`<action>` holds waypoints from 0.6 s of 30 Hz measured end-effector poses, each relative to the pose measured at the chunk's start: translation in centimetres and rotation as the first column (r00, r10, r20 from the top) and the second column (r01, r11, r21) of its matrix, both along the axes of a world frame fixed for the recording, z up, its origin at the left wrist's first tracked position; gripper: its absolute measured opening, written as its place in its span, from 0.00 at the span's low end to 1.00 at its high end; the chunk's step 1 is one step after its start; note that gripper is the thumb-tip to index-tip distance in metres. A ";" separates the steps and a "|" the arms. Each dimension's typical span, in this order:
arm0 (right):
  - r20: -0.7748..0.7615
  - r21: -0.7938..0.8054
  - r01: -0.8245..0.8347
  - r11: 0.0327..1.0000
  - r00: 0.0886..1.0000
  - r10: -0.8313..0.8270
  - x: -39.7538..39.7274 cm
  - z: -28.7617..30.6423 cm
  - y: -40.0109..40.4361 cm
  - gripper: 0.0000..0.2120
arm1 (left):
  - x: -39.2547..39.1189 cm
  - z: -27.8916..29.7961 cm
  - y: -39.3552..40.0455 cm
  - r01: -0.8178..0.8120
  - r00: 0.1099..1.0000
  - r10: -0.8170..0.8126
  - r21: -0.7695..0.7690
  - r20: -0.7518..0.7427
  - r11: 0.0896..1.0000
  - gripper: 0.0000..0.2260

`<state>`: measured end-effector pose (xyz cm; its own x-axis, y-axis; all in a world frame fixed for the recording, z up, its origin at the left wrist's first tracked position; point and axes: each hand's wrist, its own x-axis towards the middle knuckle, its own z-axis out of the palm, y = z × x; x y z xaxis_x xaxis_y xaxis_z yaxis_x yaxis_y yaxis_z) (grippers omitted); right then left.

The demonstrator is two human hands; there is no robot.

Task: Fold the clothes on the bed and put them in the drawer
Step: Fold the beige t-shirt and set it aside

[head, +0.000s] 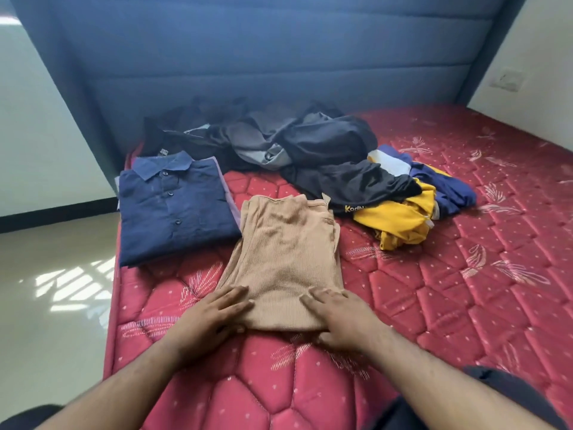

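Landmark: I take the tan ribbed knit garment [286, 259], lying folded lengthwise on the red quilted mattress [465, 290], as my reference.
Left hand: my left hand [214, 321] lies flat on the tan garment's near left corner, fingers straight and spread, pressing the cloth down, gripping nothing.
Right hand: my right hand [341, 321] lies flat on the near right corner, fingers straight and pointing left across the hem; its thumb is down at the fold's edge, and I cannot tell whether it tucks under the cloth.
Hands together: they sit apart, one on each near corner, with bare tan cloth between them.
Folded item: a navy blue button-up collared shirt [173, 206] lies neatly folded just left of the tan garment, touching its far left edge.
Unfolded heap: a pile of black and grey crumpled clothes [279, 141] sits beyond the tan garment, against the blue padded headboard [279, 57].
More clothes: a black shirt with yellow lettering [356, 184] and a yellow, navy and white bundled garment [412, 206] lie right of the tan garment's far end.
Drawer: not in view.
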<state>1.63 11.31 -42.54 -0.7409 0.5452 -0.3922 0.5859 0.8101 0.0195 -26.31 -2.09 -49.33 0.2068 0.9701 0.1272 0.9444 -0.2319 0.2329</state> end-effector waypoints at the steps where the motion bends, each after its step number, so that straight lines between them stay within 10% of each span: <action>1: -0.037 0.042 0.025 0.999 0.999 -0.023 0.9 -0.7 -0.8 0.35 | 0.0 -0.1 -0.2 0.019 1.000 -0.019 0.051 -0.002 0.999 0.22; 4: -0.150 0.246 -0.003 0.969 0.988 0.042 1.1 -0.6 -1.9 0.19 | 0.9 1.5 -0.4 -0.049 0.999 0.047 0.129 0.018 0.990 0.16; 11: -0.218 -0.188 0.105 0.977 0.965 -0.145 4.3 4.3 -3.2 0.01 | 4.3 6.2 -6.4 -0.147 0.974 0.140 0.026 0.179 0.989 0.10; 14: -0.206 -0.644 0.097 0.758 0.933 -0.295 7.5 6.7 -4.4 0.06 | 6.0 8.8 -10.6 -0.023 0.881 0.130 -0.234 0.454 0.972 0.04; 18: -0.196 -0.871 0.016 0.490 0.904 -0.379 9.6 8.5 -5.7 0.08 | 7.1 13.0 -12.3 0.193 0.739 0.167 -0.443 0.653 0.876 0.06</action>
<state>11.25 5.62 -34.07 -0.8283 0.2401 -0.5062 0.5515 0.1906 -0.8121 -19.22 -14.41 -36.30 0.2577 0.9416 -0.2167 0.5029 0.0608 0.8622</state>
